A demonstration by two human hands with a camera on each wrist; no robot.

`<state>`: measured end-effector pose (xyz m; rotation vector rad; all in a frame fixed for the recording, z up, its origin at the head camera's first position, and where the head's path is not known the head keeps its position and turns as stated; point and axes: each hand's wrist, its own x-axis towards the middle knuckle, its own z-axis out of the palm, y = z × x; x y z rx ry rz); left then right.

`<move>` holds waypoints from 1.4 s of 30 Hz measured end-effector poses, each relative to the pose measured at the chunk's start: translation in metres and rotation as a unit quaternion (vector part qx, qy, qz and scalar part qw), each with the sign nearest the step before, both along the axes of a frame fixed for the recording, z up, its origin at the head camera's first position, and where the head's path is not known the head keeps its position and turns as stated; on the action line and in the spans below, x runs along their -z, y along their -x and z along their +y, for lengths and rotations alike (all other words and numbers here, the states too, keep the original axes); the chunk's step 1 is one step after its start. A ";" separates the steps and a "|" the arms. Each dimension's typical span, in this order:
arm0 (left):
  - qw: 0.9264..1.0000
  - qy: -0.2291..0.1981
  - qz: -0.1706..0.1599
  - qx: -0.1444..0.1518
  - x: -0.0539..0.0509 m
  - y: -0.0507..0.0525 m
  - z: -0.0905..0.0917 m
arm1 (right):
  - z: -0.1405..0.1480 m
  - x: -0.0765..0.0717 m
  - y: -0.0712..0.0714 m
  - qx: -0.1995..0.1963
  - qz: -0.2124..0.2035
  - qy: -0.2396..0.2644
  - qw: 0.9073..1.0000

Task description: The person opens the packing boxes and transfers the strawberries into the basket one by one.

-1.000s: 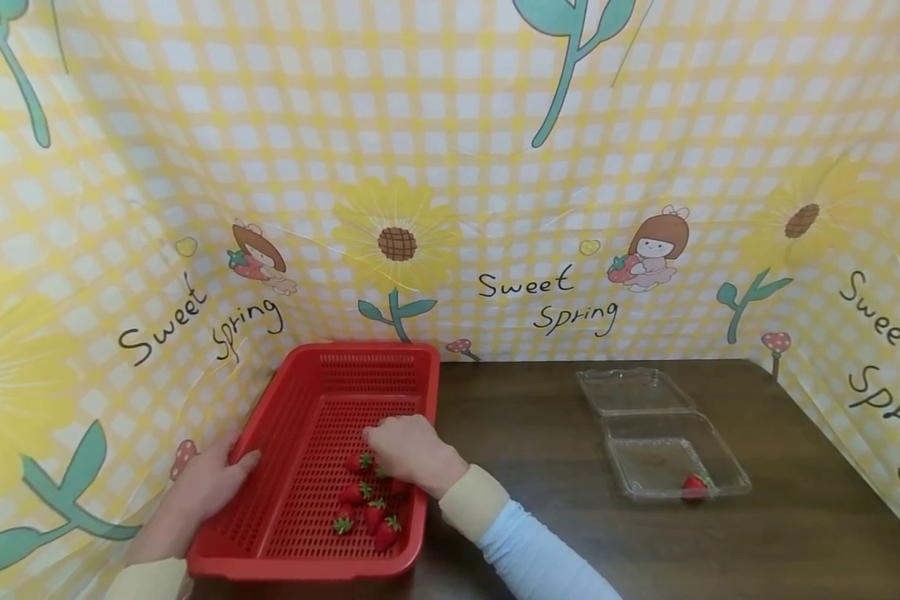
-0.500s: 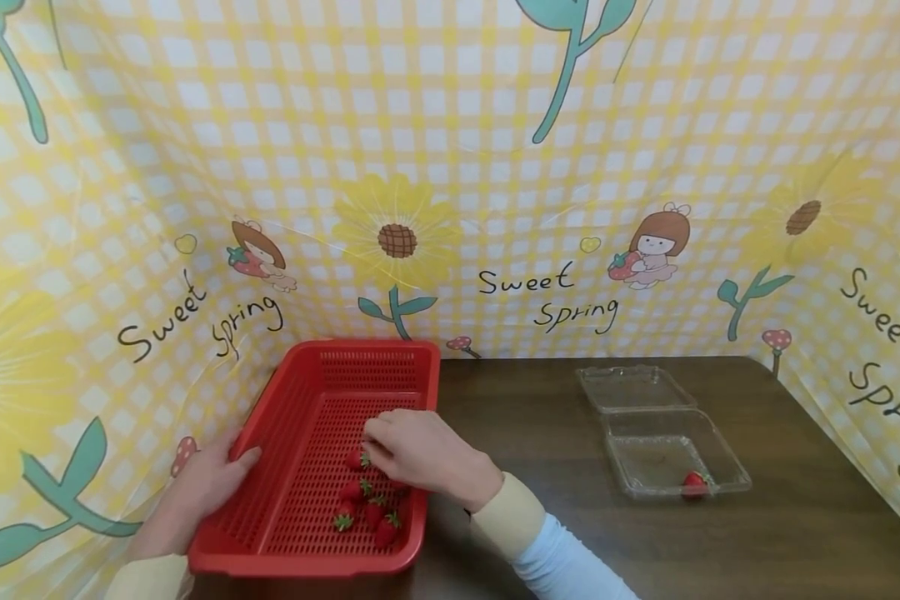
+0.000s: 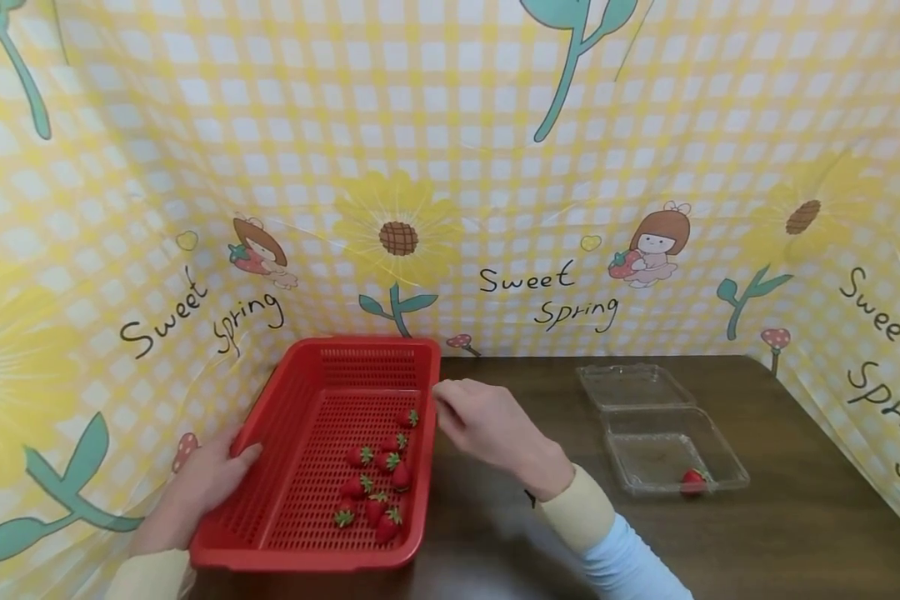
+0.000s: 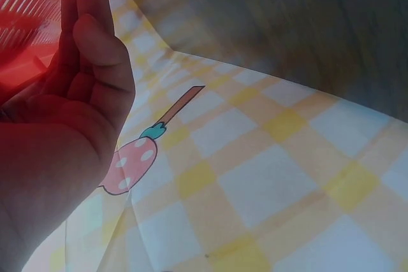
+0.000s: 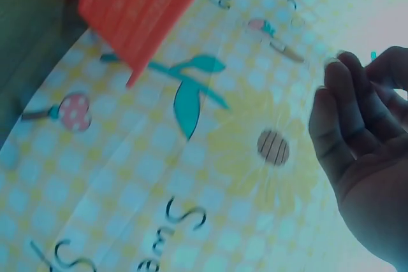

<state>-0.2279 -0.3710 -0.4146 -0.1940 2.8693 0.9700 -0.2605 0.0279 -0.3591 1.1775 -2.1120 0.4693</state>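
My left hand (image 3: pixel 208 479) holds the left rim of a red perforated basket (image 3: pixel 266 392), thumb over the edge and fingers at the outer side. Several strawberries (image 3: pixel 376 507) with green leaves lie in the basket's front right part. Just right of the basket's right rim, my right hand (image 3: pixel 495 425) is raised with its fingertips pinched together. In the right wrist view a small green bit (image 5: pixel 373 55) shows between fingertips and thumb; the strawberry it seems to belong to is otherwise hidden. A clear hinged box (image 3: pixel 648 462) stands unfolded on the right, one strawberry (image 3: pixel 693 480) in its front right corner.
The dark wooden table (image 3: pixel 510 533) runs between basket and box. A yellow checked cloth (image 3: pixel 525 183) with printed flowers hangs along the back and both sides, close behind the basket and near my left hand.
My right hand has lifted from the strawberries and moved right, out over the basket's right rim. More strawberries are uncovered. The left hand stays on the basket.
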 end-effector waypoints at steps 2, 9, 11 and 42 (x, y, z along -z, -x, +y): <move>1.000 -0.010 -0.003 -0.001 0.000 0.000 0.000 | 0.010 0.001 0.001 0.005 0.014 0.018 1.000; 1.000 -0.006 -0.004 -0.005 -0.001 -0.001 -0.001 | 0.052 0.003 0.007 0.021 0.035 0.052 0.998; 1.000 0.000 -0.003 -0.005 -0.001 -0.001 -0.001 | 0.067 0.005 0.010 0.031 0.041 0.054 0.997; 0.999 -0.031 -0.011 -0.016 -0.001 0.001 0.007 | 0.252 0.034 -0.020 0.333 -0.125 -0.022 0.934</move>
